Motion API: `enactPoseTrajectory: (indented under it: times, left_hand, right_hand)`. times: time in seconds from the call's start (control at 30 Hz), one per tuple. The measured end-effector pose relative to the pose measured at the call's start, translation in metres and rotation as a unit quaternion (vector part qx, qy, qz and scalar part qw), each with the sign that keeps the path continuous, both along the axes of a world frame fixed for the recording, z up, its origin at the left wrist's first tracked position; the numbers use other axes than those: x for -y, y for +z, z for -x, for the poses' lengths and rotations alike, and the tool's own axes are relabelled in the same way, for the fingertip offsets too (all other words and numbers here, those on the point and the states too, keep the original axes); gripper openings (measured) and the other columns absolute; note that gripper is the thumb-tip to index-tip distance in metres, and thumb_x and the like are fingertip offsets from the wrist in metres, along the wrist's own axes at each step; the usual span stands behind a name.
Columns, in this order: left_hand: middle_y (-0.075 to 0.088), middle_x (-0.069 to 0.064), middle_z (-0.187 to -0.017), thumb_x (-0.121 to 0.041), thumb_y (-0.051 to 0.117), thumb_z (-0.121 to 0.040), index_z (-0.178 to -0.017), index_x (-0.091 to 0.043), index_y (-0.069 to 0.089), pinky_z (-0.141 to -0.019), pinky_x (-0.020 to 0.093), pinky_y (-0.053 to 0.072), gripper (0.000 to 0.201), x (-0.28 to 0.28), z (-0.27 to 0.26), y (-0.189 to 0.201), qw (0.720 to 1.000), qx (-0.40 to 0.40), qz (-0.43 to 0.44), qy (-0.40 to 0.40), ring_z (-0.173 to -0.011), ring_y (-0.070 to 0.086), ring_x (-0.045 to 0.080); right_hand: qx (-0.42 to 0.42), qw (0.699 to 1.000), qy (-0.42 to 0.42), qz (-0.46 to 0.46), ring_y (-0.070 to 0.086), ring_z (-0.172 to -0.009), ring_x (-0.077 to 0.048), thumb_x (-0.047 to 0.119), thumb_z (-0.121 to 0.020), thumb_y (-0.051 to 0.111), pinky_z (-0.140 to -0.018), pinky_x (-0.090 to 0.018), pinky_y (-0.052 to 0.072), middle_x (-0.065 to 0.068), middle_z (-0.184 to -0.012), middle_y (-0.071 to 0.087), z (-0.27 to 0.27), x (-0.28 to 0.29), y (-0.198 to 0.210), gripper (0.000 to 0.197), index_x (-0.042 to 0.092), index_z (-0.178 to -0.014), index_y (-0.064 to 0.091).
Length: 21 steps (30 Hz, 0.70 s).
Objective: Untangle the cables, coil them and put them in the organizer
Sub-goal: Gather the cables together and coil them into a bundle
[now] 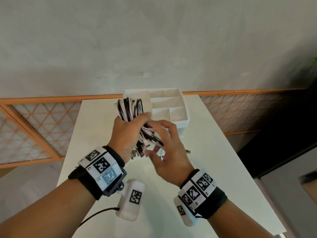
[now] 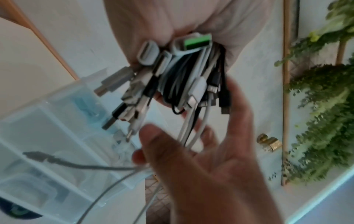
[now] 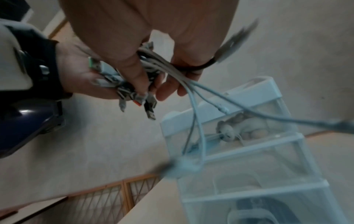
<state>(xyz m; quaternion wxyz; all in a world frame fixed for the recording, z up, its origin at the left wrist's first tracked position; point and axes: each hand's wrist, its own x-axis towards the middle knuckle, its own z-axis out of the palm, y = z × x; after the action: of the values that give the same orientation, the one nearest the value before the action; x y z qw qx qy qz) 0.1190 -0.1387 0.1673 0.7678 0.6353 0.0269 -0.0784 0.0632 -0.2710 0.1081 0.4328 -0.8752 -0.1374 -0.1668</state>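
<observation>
My left hand (image 1: 127, 134) grips a thick bundle of black and white cables (image 1: 130, 107), folded loops up, above the white table (image 1: 205, 169). Its plugs (image 2: 145, 84) hang out below the left palm (image 2: 191, 22). My right hand (image 1: 164, 152) is at the plug end with its index finger spread. A few loose white strands (image 3: 201, 121) run between its thumb (image 3: 134, 72) and curled fingers, and a dark cable (image 3: 201, 66) loops round one finger. The white organizer (image 1: 187, 117) stands just beyond, its top compartments bare.
The organizer (image 3: 249, 94) has clear drawers below holding some items. The table's near half lies under my wrists. Orange lattice panels (image 1: 34, 126) line the wall base, dark furniture (image 1: 283, 134) stands at the right, and a green plant (image 2: 325, 106) hangs nearby.
</observation>
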Motion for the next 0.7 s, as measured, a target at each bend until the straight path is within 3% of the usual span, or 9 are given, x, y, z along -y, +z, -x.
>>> enactPoseTrajectory:
  times: [0.03, 0.1, 0.17, 0.2, 0.3, 0.37, 0.47, 0.6, 0.7]
  left_hand:
    - [0.072, 0.025, -0.084, -0.024, 0.075, -0.074, -0.092, 0.008, 0.068, -0.069, 0.052, 0.058, 0.038, -0.001, -0.001, -0.001, 1.0, 0.001, -0.006, 0.004, -0.071, 0.069, 0.033]
    - [0.073, 0.027, -0.088, -0.023, 0.073, -0.073, -0.089, 0.007, 0.069, -0.074, 0.051, 0.057, 0.034, -0.003, -0.002, -0.001, 1.0, 0.009, -0.017, 0.006, -0.071, 0.068, 0.032]
    - [0.072, 0.028, -0.088, -0.019, 0.072, -0.074, -0.085, 0.006, 0.07, -0.072, 0.048, 0.056, 0.028, -0.005, -0.004, -0.002, 1.0, 0.008, -0.016, 0.0, -0.071, 0.067, 0.032]
    - [0.073, 0.027, -0.087, -0.018, 0.072, -0.075, -0.084, 0.004, 0.071, -0.072, 0.047, 0.055, 0.024, -0.007, -0.005, -0.003, 1.0, 0.002, -0.009, -0.001, -0.071, 0.067, 0.032]
    - [0.073, 0.021, -0.081, -0.011, 0.07, -0.084, -0.084, -0.004, 0.07, -0.073, 0.046, 0.053, 0.007, -0.013, -0.01, 0.0, 1.0, -0.013, 0.013, -0.003, -0.074, 0.068, 0.032]
    - [0.072, 0.017, -0.077, -0.007, 0.07, -0.084, -0.083, -0.006, 0.07, -0.077, 0.044, 0.054, 0.001, -0.018, -0.01, 0.003, 0.999, 0.003, 0.021, -0.025, -0.08, 0.07, 0.032]
    - [0.072, 0.014, -0.079, -0.011, 0.072, -0.075, -0.079, -0.015, 0.075, -0.082, 0.043, 0.055, 0.007, -0.025, -0.006, 0.008, 0.989, 0.062, -0.016, -0.136, -0.082, 0.07, 0.033]
    - [0.072, 0.01, -0.084, -0.019, 0.078, -0.073, -0.086, -0.017, 0.069, -0.08, 0.039, 0.058, 0.016, -0.016, 0.009, 0.012, 0.902, 0.106, -0.227, -0.351, -0.081, 0.07, 0.026]
    - [0.065, -0.011, -0.084, -0.025, 0.076, -0.071, -0.093, -0.032, 0.055, -0.076, 0.032, 0.054, 0.031, 0.002, 0.016, -0.002, 0.854, 0.145, -0.351, -0.356, -0.08, 0.064, 0.01]
  right_hand:
    - [-0.03, 0.998, -0.013, -0.046, 0.063, -0.093, -0.009, 0.008, -0.088, 0.071, -0.077, -0.023, 0.057, 0.007, -0.135, 0.045, 0.0, 0.003, -0.002, 0.08, 0.041, -0.147, 0.029]
    - [-0.091, 0.992, -0.025, -0.084, 0.063, -0.078, -0.008, 0.01, -0.091, 0.069, -0.072, -0.024, 0.054, 0.009, -0.106, 0.062, -0.002, 0.01, -0.004, 0.058, 0.033, -0.138, 0.043]
    - [-0.127, 0.991, -0.013, -0.047, 0.06, -0.063, -0.011, 0.019, -0.094, 0.068, -0.065, -0.034, 0.052, 0.009, -0.073, 0.064, -0.004, 0.018, -0.004, 0.014, 0.02, -0.107, 0.063]
    - [-0.149, 0.988, -0.002, -0.046, 0.06, -0.062, -0.014, 0.024, -0.094, 0.068, -0.065, -0.039, 0.053, 0.004, -0.067, 0.064, -0.003, 0.022, -0.003, 0.01, 0.015, -0.094, 0.066]
    - [-0.198, 0.974, 0.03, -0.107, 0.06, -0.064, -0.012, 0.028, -0.092, 0.071, -0.07, -0.04, 0.056, -0.005, -0.071, 0.066, 0.001, 0.031, 0.0, 0.012, 0.016, -0.089, 0.072]
    - [-0.23, 0.966, 0.047, -0.107, 0.058, -0.061, -0.008, 0.028, -0.091, 0.072, -0.064, -0.026, 0.053, 0.002, -0.066, 0.064, 0.003, 0.036, 0.002, 0.009, 0.02, -0.087, 0.075]
    - [-0.314, 0.949, 0.015, 0.03, 0.051, -0.049, -0.005, 0.036, -0.085, 0.078, -0.058, -0.018, 0.045, 0.003, -0.056, 0.063, -0.006, 0.049, 0.0, 0.023, 0.023, -0.066, 0.074]
    - [-0.312, 0.934, -0.008, 0.173, 0.054, -0.052, 0.0, 0.035, -0.078, 0.08, -0.056, -0.017, 0.042, -0.001, -0.064, 0.07, -0.026, 0.052, 0.011, 0.018, 0.017, -0.077, 0.08]
    - [-0.254, 0.931, -0.036, 0.258, 0.049, -0.052, -0.016, 0.051, -0.068, 0.044, -0.052, -0.028, 0.035, -0.001, -0.055, 0.055, -0.036, 0.042, 0.022, 0.036, 0.02, -0.051, 0.054]
